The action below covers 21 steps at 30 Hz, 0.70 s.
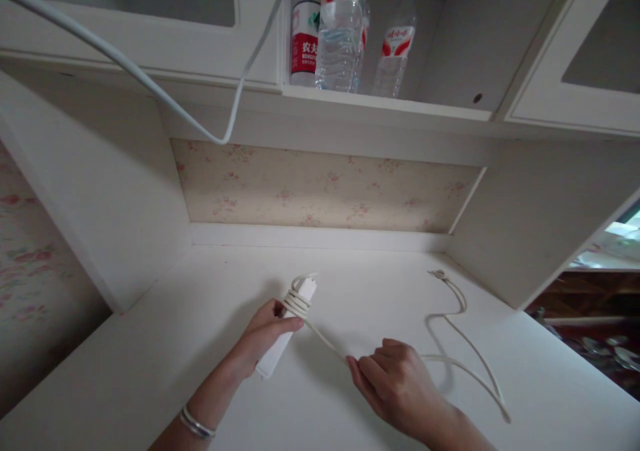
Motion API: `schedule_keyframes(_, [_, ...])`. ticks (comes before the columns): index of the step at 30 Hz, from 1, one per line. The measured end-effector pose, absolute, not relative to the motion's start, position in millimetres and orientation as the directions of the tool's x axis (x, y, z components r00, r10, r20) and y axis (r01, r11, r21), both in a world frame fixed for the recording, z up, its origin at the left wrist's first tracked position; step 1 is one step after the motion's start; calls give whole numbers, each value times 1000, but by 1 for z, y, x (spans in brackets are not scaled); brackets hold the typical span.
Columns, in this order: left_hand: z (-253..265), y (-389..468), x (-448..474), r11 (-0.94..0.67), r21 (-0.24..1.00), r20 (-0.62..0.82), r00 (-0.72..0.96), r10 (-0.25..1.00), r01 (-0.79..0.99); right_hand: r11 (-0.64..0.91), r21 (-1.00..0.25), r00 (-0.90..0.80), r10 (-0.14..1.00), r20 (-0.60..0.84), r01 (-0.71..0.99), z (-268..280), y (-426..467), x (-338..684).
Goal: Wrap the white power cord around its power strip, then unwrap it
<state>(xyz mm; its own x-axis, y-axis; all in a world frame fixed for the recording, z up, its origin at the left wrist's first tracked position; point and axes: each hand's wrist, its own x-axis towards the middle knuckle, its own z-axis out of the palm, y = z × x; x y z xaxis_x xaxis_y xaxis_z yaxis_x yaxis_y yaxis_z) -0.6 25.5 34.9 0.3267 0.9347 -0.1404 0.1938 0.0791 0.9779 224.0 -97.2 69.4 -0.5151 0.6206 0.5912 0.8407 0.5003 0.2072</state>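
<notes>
My left hand [270,331] grips a slim white power strip [277,354], held tilted above the white tabletop, thumb across its front. Several turns of an off-white cord [326,341] wrap around the strip's far end. From those turns the cord runs taut to my right hand [393,387], whose fingers are closed on it in a pinch. Past that hand the cord makes a loose loop to the right and leads back to a small bunched end [440,275] near the rear of the tabletop. The strip's underside is hidden.
Above the white tabletop [220,277] is a cabinet with an open shelf [450,107] holding several plastic bottles [340,51]. A thick pale cable [165,97] hangs in front of it at upper left. White side panels [555,217] stand at both sides.
</notes>
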Motion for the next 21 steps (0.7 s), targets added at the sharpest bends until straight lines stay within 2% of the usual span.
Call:
schedule_keyframes(4, [24,15,16,-144,854,-4,284,959,500,572,242,-585,548,598,784,79,-89,207])
schedule_keyframes(7, [29,-6,27,-375,707,114,427,897,599,612,272,-621,475,623,742,91,-74,196])
schedule_keyframes(10, [43,-27,33,-541,561,139,573,807,626,638,261,-624,448,641,725,103,-53,189])
schedule_keyframes(12, [55,-39,34,-620,509,115,666,737,598,653,216,-617,478,626,725,106,-39,188])
schedule_keyframes(15, [75,-52,31,-703,437,105,745,659,561,661,91,-587,584,561,744,106,-21,192])
schedule_keyframes(18, [93,-60,23,-706,388,127,724,678,593,586,-73,-475,718,509,807,99,-10,202])
schedule_keyframes(21, [102,-65,15,-689,392,174,686,706,610,445,-284,-287,841,459,849,87,-4,211])
